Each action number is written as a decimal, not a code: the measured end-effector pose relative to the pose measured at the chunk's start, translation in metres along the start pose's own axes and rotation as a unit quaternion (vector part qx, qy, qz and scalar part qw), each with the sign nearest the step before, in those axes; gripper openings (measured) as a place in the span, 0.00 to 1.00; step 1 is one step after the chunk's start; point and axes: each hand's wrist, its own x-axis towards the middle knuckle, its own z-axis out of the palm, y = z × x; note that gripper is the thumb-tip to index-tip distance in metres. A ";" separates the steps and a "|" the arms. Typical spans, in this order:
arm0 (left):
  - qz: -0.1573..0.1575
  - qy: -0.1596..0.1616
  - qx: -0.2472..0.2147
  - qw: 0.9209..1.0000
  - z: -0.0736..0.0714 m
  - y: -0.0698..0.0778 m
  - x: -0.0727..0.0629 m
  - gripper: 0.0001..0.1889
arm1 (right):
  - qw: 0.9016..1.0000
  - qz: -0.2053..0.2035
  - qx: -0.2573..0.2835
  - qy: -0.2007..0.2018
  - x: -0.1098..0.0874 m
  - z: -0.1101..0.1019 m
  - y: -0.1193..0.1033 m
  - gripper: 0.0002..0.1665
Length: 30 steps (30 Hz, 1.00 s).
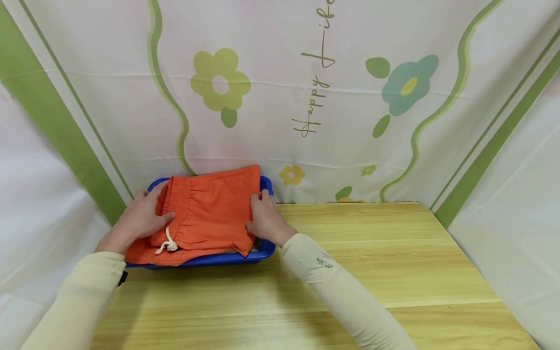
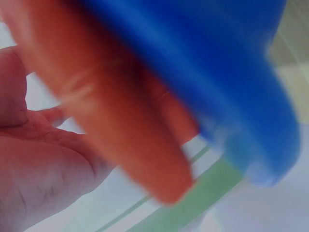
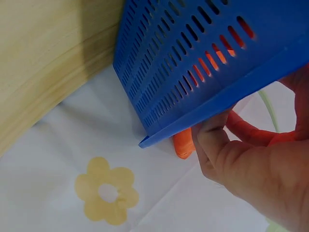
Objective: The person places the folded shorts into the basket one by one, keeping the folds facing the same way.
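Folded orange shorts (image 1: 218,209) with a gathered waistband and a white drawstring (image 1: 168,244) lie over a blue plastic basket (image 1: 214,260), covering most of its opening. At the waistband side my left hand (image 1: 136,219) holds the cloth, thumb on top and the other fingers partly hidden behind the fold. My right hand (image 1: 268,218) pinches the opposite edge of the shorts with curled fingers, close to the basket rim. Seen from the right wrist, orange cloth shows through the slots of the basket wall (image 3: 164,63). The left wrist view is blurred. What lies beneath the shorts is mostly hidden.
The basket stands on a wood-grain table (image 1: 350,272), at the back left near a white curtain (image 1: 271,121) printed with flowers and green lines. More white cloth (image 1: 520,194) hangs along the right side. The table's right edge runs diagonally toward the front.
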 end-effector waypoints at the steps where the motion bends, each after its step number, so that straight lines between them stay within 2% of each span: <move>1: -0.002 -0.002 0.004 1.000 0.000 0.002 -0.001 0.48 | 1.000 -0.004 -0.002 0.001 0.000 0.000 0.001 0.35; 5: 0.002 -0.006 0.026 1.000 -0.001 0.006 -0.006 0.45 | 1.000 -0.021 -0.009 0.006 -0.001 0.001 0.003 0.36; 12: 0.037 0.005 0.065 0.997 -0.001 0.008 -0.015 0.36 | 0.998 -0.055 -0.041 0.011 -0.003 0.003 0.009 0.37; 20: 0.045 0.011 0.065 0.997 -0.002 0.006 -0.023 0.34 | 0.997 -0.070 0.007 0.022 -0.009 -0.001 0.020 0.36; 24: 0.051 0.034 0.065 0.996 -0.001 0.007 -0.027 0.32 | 0.995 -0.085 0.029 0.040 -0.017 -0.006 0.030 0.34; 30: 0.075 0.098 0.062 0.990 0.003 0.016 -0.035 0.31 | 0.992 -0.100 0.029 0.065 -0.031 -0.015 0.045 0.33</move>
